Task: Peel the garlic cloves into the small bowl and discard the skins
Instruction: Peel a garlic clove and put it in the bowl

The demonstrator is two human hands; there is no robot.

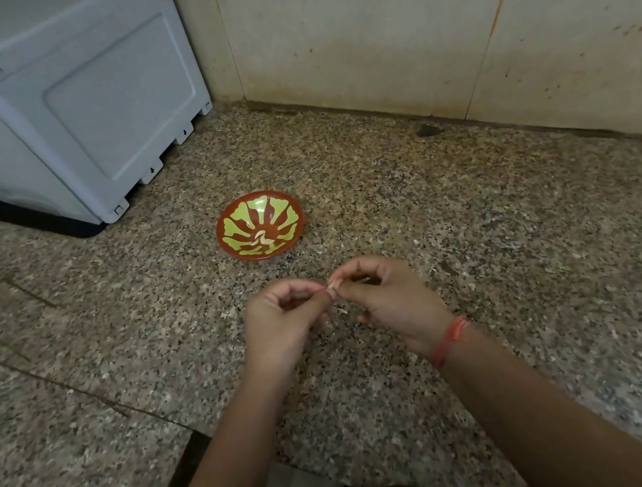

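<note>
Above speckled granite [505, 253], left hand [282, 327] and right hand [396, 301] pinching papery garlic clove [333, 284], round bowl [283, 209] beyond

You look down on a speckled brown-grey granite slab [526, 250] that fills the scene. At the far left, a pale grey plastic appliance [73, 115] with a panelled side stands on a flat black mat [28, 222]. A beige tiled wall [361, 43] runs along the far edge, with a small dark fleck [427, 131] at its base.

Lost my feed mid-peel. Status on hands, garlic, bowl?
Left hand and right hand both pinching one garlic clove. Small bowl beyond, pale cloves inside. Nothing blocking the bowl.
</note>
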